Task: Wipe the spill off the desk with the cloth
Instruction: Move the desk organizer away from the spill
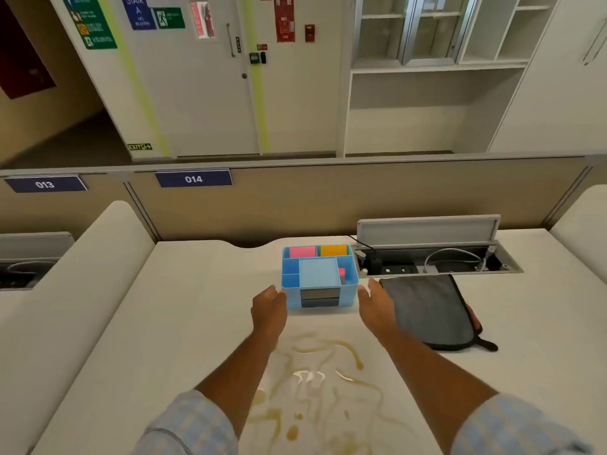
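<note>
A brownish liquid spill [323,372] spreads in streaks and drops over the white desk [184,323], between my forearms and toward the near edge. A folded dark grey cloth [430,310] lies flat on the desk to the right, just beyond my right hand. My left hand [269,311] and my right hand [376,305] are both open, palms facing inward on either side of a blue desk organiser [320,277]. Neither hand holds anything; the left fingertips are at the organiser's left wall, the right hand a little apart from its right wall.
The organiser holds pink and orange sticky notes. Behind the cloth an open cable tray [437,261] with its lid raised shows cables and plugs. A beige partition [328,198] bounds the desk's far side, and rounded white dividers stand left [82,274] and right [581,218].
</note>
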The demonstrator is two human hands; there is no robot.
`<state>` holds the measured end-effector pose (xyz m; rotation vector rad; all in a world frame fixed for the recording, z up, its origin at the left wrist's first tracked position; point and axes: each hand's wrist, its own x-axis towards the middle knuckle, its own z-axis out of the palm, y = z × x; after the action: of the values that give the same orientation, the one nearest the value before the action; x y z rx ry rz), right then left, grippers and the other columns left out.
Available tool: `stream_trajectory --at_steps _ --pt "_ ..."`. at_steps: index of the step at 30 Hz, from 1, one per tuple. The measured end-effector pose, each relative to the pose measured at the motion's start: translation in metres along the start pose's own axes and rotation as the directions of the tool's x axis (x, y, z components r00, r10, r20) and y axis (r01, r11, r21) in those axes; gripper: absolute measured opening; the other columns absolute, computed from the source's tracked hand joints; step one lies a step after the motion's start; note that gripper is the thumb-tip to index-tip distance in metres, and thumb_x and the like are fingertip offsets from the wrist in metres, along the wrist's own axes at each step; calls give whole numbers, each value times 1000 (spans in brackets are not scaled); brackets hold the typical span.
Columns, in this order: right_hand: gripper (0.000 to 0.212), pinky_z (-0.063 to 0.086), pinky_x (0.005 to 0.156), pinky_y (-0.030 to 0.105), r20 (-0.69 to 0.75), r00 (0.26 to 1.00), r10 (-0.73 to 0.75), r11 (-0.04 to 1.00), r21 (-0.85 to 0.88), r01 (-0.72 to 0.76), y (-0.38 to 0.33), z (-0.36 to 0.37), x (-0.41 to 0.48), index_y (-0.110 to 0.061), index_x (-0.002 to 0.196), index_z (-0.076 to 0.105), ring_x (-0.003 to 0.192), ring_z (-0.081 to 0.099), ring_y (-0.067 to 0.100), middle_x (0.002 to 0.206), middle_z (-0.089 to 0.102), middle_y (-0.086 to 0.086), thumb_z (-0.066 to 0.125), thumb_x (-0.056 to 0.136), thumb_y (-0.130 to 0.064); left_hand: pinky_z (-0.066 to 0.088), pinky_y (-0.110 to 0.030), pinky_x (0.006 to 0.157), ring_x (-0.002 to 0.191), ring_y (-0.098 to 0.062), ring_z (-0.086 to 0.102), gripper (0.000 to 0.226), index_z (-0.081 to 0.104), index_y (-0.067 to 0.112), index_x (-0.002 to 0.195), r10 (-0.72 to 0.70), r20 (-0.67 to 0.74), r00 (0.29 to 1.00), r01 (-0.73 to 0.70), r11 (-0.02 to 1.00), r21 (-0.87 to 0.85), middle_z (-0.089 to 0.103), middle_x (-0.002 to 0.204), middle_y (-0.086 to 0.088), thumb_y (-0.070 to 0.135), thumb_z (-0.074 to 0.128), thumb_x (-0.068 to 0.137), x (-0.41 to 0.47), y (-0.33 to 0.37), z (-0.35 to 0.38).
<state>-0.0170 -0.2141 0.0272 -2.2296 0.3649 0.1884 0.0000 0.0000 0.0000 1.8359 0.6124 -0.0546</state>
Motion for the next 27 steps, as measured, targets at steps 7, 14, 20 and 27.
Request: stream_trajectory --at_steps 7,14,20,27 --pt "47 48 70 20 -28 999 44 996 85 -41 4 17 57 -8 144 45 116 61 27 134 60 17 36 110 -38 48 -23 63 82 -18 62 20 63 9 108 -11 3 1000 12 999 -38 65 94 -5 26 54 102 36 2 17" --pt "28 54 75 28 -37 999 32 987 161 -26 11 37 64 -11 122 54 95 61 20 107 63 11 38 110 -31 47 -19 59 78 -17 64 14 63 14 102 17 -51 999 -19 999 -36 66 90 -3 24 55 103 41 3 24" --pt "21 48 66 23 -27 997 69 974 219 -62 10 44 69 -13 106 56 88 60 19 102 64 13 42 110 -29 47 -16 58 73 -15 65 25 62 11 105 22 -53 998 -20 999 32 68 95 -3 35 62 99 48 8 10" --pt "25 57 78 36 -16 1000 -12 954 299 16 -19 79 53 -12 108 58 94 64 24 99 65 11 41 110 -31 48 -15 56 83 -21 71 26 65 9 102 121 -82 989 -111 987 117 70 94 -5 35 63 99 62 -1 -43"
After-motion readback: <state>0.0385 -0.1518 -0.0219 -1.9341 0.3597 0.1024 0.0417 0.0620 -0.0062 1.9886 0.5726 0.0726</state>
